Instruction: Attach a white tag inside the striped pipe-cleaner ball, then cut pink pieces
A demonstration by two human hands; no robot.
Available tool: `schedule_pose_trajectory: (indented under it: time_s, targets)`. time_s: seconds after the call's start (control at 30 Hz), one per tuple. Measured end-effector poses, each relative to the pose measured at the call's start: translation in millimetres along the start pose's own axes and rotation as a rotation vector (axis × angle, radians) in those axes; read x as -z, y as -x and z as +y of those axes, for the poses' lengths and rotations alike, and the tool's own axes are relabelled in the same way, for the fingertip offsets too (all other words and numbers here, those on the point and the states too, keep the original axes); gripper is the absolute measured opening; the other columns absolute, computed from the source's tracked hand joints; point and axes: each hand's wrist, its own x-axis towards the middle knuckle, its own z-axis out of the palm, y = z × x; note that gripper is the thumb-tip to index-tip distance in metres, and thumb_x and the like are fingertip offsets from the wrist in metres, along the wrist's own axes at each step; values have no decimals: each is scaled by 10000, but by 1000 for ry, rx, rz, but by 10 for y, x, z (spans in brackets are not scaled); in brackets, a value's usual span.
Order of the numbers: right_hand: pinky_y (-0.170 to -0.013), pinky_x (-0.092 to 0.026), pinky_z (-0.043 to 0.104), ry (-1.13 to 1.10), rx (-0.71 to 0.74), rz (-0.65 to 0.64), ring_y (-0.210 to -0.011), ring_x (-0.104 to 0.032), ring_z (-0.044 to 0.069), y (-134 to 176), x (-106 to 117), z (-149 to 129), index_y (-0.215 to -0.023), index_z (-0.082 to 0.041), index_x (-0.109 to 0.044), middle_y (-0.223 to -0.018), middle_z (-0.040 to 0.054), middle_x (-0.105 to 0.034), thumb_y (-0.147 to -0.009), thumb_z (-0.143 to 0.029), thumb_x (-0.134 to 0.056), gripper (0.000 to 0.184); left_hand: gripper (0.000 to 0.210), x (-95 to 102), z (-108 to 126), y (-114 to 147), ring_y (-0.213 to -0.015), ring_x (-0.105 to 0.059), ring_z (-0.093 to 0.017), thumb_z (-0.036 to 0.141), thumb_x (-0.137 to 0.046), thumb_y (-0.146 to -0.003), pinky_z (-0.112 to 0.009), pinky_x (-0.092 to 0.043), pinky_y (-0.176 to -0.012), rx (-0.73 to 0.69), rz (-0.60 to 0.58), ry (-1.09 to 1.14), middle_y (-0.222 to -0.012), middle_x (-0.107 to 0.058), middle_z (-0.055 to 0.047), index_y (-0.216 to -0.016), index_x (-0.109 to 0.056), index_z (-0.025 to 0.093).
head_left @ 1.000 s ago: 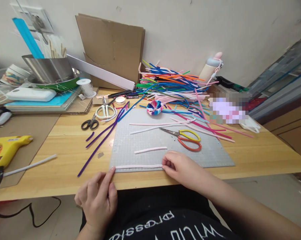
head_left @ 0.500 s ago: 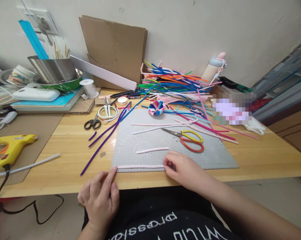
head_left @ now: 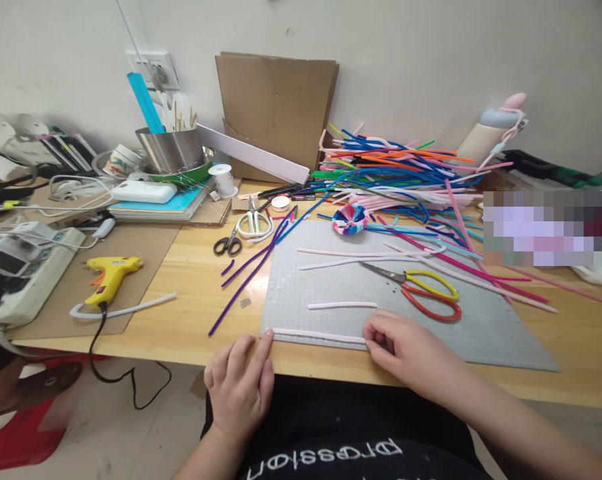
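Along the near edge of the grey cutting mat (head_left: 291, 280) lies a pale pink pipe cleaner (head_left: 321, 335), nearly straight. My left hand (head_left: 243, 380) rests its outstretched index fingertip on the left end, the other fingers loosely bent. At the right end, my right hand (head_left: 401, 343) pinches the same pipe cleaner between thumb and fingers. Just above it on the mat is a shorter pale pink piece (head_left: 342, 305). Scissors with yellow and red handles (head_left: 415, 287) lie beyond my right hand, blades partly apart. Farther back sits a small round multicoloured piece (head_left: 349, 220).
A heap of coloured pipe cleaners (head_left: 395, 167) lies against the wall. Purple pipe cleaners (head_left: 253, 280), black-handled scissors (head_left: 227, 246) and cream-handled scissors (head_left: 253, 225) are left of the mat. A yellow glue gun (head_left: 111, 277) with a cord lies on cardboard (head_left: 145, 267).
My view has turned to the left, so everything sits farther right and the power strip shows. Both hands keep their places at the pipe cleaner's ends.
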Motion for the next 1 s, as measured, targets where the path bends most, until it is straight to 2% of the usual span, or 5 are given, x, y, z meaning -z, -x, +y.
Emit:
schedule_pose_trajectory:
  time_s: [0.17, 0.47, 0.67, 0.8, 1.0]
  targets:
    - [-589, -368, 267, 2, 2, -15, -633, -498, 138, 6, 0, -4, -698, -194, -500, -728, -3, -534, -807, -127, -453, 136, 404, 21, -37, 22, -929, -496, -256, 292, -482, -852, -379, -312, -814, -56, -22, -26, -1019, -635, -95, -1238, -589, 240]
    - [-556, -322, 250, 41, 16, 49, -608, -478, 130, -1, -5, -30, -686, -193, -503, -692, -10, -527, -738, -95, -464, 117, 422, -5, -10, 42, -919, -500, -253, 235, -513, -819, -391, -309, -820, 40, -36, 49, -1039, -602, -83, -1233, -578, 280]
    - [-549, -299, 242, 89, 72, 84, -611, -469, 125, 9, 7, -16, -695, -186, -501, -686, -12, -522, -722, -84, -470, 110, 336, 121, 332, -346, -972, -510, -275, 203, -590, -782, -425, -305, -871, 112, 25, 173, -1095, -540, -124, -1117, -599, 214]
    - [-599, -335, 250, 90, 187, 154, -667, -493, 137, 58, 126, -26, -754, -188, -508, -733, 1, -532, -758, -96, -469, 100, 288, 130, 700, -880, -1058, -510, -232, 142, -526, -838, -383, -314, -921, -184, -286, 443, -1120, -606, -66, -1108, -574, 228]
    - [-630, -350, 267, 145, 247, 327, -684, -492, 147, 116, 403, 69, -737, -185, -505, -723, 8, -529, -779, -135, -487, 68, 101, -75, 1074, -1423, -845, -570, -198, 187, -514, -834, -348, -408, -786, -115, -613, 735, -878, -647, -34, -866, -610, 194]
